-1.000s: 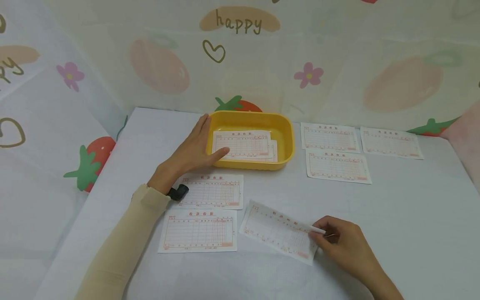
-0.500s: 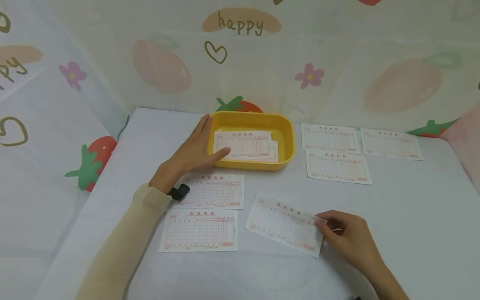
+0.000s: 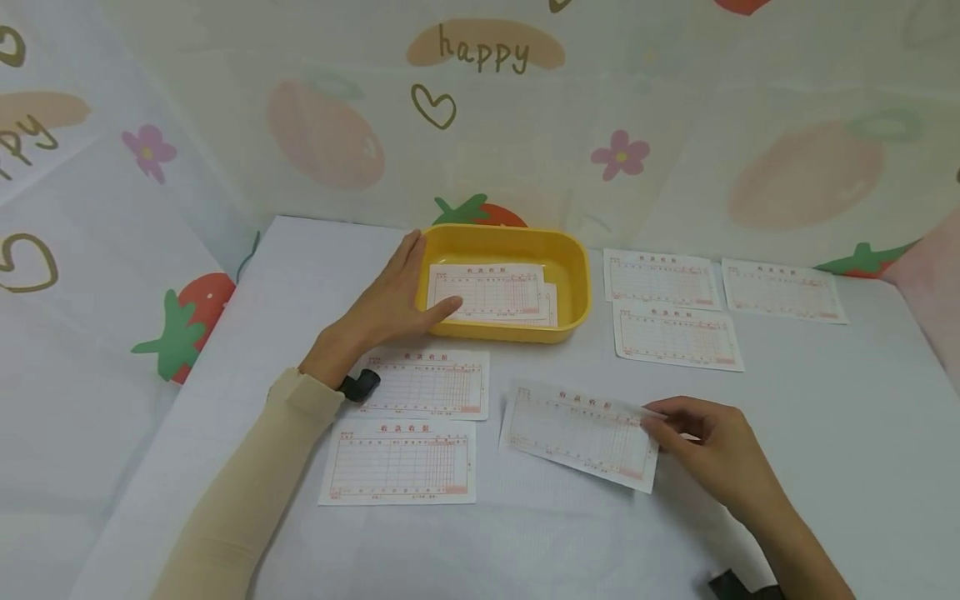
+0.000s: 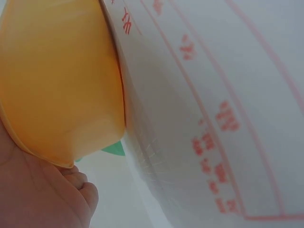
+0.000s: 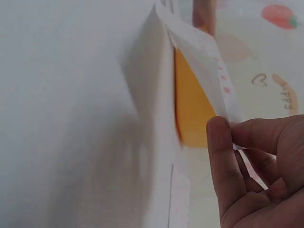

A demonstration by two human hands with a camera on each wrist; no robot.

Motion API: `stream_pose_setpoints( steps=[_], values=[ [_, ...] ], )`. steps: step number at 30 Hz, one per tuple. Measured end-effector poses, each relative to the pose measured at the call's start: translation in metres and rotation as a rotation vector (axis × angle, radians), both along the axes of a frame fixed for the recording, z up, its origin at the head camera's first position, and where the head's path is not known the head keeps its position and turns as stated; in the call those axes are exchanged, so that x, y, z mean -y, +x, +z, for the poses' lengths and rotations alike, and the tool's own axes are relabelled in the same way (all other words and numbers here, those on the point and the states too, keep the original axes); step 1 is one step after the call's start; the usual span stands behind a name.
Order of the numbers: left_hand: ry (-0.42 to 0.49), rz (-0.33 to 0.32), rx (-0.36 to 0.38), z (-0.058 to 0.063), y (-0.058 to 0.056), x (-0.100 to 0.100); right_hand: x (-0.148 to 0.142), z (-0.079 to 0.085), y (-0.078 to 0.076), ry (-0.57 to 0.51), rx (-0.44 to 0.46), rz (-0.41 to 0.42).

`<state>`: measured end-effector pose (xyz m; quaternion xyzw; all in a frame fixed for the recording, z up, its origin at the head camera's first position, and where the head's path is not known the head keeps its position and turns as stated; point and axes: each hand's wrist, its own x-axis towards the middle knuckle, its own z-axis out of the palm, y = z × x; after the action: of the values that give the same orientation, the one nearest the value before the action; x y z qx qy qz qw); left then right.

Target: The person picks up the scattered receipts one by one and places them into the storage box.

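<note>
In the head view my right hand [image 3: 716,454] pinches the right edge of a white receipt slip [image 3: 577,433] printed in red. The slip tilts above the table, partly lifted; the right wrist view shows its corner between thumb and finger [image 5: 221,137]. My left hand [image 3: 378,296] holds the left end of a yellow plastic basket [image 3: 567,317], thumb over the front rim and fingers along the left side. Inside the basket lie overlapping receipt slips [image 3: 483,292]. The left wrist view shows the basket's wall [image 4: 61,76] close up beside the hand [image 4: 42,190].
Two receipts, one upper [image 3: 431,383] and one lower [image 3: 397,462], lie in front of the basket, the upper partly under my left wrist. Three more receipts [image 3: 678,336] lie to the basket's right. A patterned cloth [image 3: 510,117] hangs behind the white table [image 3: 825,433].
My right hand has raised the pinched receipt and moved it slightly right and toward the basket. The left hand and basket stay in place.
</note>
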<state>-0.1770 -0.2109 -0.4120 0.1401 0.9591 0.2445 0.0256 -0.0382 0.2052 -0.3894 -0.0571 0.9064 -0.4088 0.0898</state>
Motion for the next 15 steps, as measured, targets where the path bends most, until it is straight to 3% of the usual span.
stream_pose_setpoints(
  steps=[4, 15],
  values=[
    [-0.007, 0.01, 0.015, 0.0, 0.001, 0.0, -0.001, 0.005, -0.01, -0.055, 0.032, 0.006],
    [-0.019, 0.023, 0.051, 0.0, 0.006, 0.0, 0.005, 0.021, -0.043, -0.117, 0.006, 0.036]
  ],
)
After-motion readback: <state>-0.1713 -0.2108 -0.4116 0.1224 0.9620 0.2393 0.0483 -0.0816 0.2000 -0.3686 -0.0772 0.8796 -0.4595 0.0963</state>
